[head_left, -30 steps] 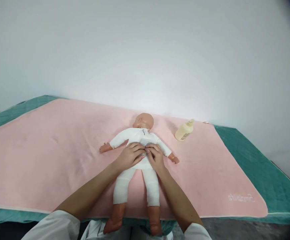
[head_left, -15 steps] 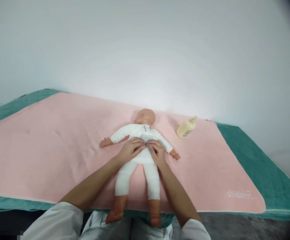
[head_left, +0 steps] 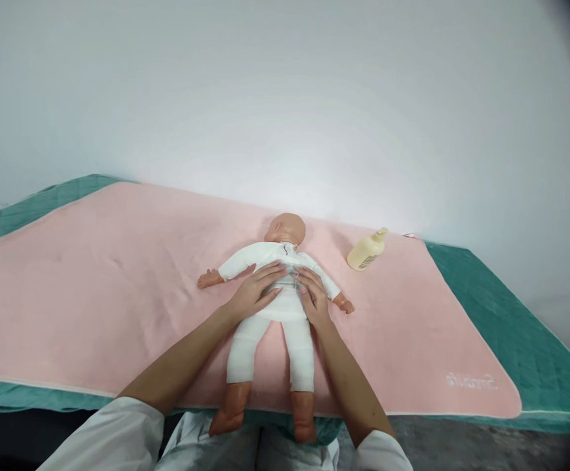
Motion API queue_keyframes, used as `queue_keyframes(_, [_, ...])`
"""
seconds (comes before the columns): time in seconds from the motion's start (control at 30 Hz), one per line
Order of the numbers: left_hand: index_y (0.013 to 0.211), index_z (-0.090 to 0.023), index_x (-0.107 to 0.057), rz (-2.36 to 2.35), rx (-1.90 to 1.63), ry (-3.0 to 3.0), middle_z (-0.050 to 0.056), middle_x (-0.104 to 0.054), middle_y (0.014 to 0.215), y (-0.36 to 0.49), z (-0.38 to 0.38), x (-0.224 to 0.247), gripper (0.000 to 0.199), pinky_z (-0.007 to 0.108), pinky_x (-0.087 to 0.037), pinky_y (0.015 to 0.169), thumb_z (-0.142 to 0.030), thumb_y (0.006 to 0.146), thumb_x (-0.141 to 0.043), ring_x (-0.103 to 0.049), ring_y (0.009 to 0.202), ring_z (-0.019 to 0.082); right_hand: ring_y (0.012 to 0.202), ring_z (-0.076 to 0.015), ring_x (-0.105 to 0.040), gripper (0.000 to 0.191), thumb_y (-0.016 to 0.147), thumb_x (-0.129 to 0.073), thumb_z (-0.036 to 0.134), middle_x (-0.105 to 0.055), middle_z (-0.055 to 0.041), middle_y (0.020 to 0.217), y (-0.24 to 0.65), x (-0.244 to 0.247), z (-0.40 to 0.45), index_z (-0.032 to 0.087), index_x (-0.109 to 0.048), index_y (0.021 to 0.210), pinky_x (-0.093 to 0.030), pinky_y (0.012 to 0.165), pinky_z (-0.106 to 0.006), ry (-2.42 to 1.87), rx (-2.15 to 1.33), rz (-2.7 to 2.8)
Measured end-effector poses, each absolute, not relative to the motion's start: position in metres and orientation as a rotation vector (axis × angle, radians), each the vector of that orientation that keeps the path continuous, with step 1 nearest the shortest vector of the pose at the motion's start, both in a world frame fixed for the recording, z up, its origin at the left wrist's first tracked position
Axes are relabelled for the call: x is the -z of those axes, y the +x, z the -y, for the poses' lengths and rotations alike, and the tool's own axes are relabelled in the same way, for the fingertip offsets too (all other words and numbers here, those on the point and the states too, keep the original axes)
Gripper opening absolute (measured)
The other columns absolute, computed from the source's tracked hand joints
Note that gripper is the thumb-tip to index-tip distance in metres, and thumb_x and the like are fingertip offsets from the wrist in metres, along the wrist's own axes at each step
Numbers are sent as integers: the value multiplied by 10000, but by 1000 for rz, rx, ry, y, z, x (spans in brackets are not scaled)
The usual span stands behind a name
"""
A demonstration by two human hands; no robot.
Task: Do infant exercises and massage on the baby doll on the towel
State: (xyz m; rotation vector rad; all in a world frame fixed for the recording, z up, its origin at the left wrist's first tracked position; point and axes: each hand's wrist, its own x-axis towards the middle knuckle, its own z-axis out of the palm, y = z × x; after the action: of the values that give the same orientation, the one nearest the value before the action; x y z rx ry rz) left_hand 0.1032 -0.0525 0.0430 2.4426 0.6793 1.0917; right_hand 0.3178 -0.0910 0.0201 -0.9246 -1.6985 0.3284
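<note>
A baby doll [head_left: 285, 307] in white clothes lies face down, its bald head turned to the left and its feet over the near edge. My left hand [head_left: 259, 288] rests on the left side of its back with fingers stretched out. On the right side of the back lies my right hand [head_left: 314, 293], also with extended fingers. Between the hands, ties or a seam cross the white cloth, too small to make out clearly. Neither hand grips anything that I can see.
Under the doll spreads a pink mat [head_left: 93, 294] with mirrored lettering at its lower right corner. Beneath it is a green quilted pad [head_left: 505, 314]. A pale yellow pump bottle [head_left: 366, 251] lies tilted right of the doll's head. A white wall [head_left: 285, 98] rises behind.
My fingers were pinched together over the middle of the doll's back. Now they have let go and spread flat, the two hands slightly farther apart. Doll and bottle stay in place.
</note>
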Motion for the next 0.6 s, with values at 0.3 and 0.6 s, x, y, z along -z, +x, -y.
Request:
queue_keyframes(0.3, [1386, -218, -524, -735, -910, 2503, 77, -542, 1439, 98, 48, -46, 416, 459, -389, 1144, -328, 992, -447, -420, 1402, 224, 1358, -233, -476, 361, 1001, -439, 338, -603, -52, 1373, 321, -20, 90, 282, -608, 1314, -372, 1152, -497, -1025, -478, 1766])
queue_keyframes(0.6, [1330, -173, -567, -841, -863, 2464, 100, -589, 1384, 104, 49, -48, 426, 443, -423, 1114, -394, 984, -457, -510, 1326, 229, 1292, -227, -534, 348, 993, -468, 339, -630, -61, 1335, 320, -23, 87, 278, -616, 1302, -401, 1123, -470, -1062, -493, 1781])
